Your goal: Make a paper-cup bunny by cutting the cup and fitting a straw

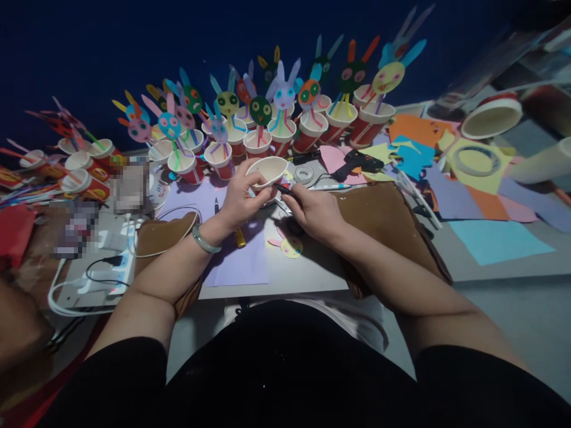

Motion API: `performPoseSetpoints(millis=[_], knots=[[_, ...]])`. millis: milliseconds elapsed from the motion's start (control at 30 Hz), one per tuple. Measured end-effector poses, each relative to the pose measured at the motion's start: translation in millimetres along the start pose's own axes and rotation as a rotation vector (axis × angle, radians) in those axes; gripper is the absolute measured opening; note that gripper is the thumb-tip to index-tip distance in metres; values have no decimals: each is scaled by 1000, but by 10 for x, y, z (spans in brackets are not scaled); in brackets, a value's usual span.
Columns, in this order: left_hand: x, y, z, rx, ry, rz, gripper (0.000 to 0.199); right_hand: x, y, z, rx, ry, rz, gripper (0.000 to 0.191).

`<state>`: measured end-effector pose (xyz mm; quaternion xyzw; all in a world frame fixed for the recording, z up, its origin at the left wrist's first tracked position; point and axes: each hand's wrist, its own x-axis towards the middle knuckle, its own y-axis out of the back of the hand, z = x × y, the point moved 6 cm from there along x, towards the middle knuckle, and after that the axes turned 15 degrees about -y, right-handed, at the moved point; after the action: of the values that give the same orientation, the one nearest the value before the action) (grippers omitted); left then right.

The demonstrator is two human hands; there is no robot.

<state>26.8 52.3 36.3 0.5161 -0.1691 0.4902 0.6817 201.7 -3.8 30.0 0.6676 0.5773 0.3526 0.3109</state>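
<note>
My left hand is closed around a paper cup, whose mouth is squeezed into a narrow oval tilted toward me. In my right hand is a slim black tool, its tip against or very near the cup's side; its exact kind cannot be made out. Below the hands, a yellow paper rabbit face with pink ears lies on the table. A purple paper sheet lies under my left wrist, with a yellow-handled tool on it.
Red-and-white cups with paper rabbits on coloured stems stand in rows behind. A black glue gun and a tape roll lie beyond my right hand. Brown pads flank my hands. Coloured paper lies right; a power strip left.
</note>
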Motion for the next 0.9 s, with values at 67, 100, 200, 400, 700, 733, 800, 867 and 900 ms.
performPoseSetpoints(millis=[67, 100, 200, 400, 700, 733, 800, 867, 900], knots=[[0, 9, 10, -4, -12, 13, 23, 39, -37, 9, 232, -9, -124, 39], [1, 15, 15, -6, -19, 20, 23, 54, -65, 6, 357, -15, -202, 42], [3, 24, 16, 11, -24, 12, 25, 73, -163, 1, 649, -86, -426, 48], [0, 11, 5, 42, -9, -19, 25, 31, -76, 7, 315, -29, -162, 39], [-7, -6, 30, 36, -25, 4, 19, 19, -49, -1, 125, -32, -76, 38], [-8, -5, 38, 36, -31, 7, 18, 38, -88, 3, 275, -48, -165, 40], [-13, -10, 47, 43, -37, -3, 18, 55, -190, 7, 571, -123, -373, 45], [-17, -19, 44, 59, -36, -26, 17, 41, -283, 13, 761, -230, -538, 48], [-19, -21, 40, 66, -37, -33, 16, 35, -301, 15, 799, -254, -566, 49]])
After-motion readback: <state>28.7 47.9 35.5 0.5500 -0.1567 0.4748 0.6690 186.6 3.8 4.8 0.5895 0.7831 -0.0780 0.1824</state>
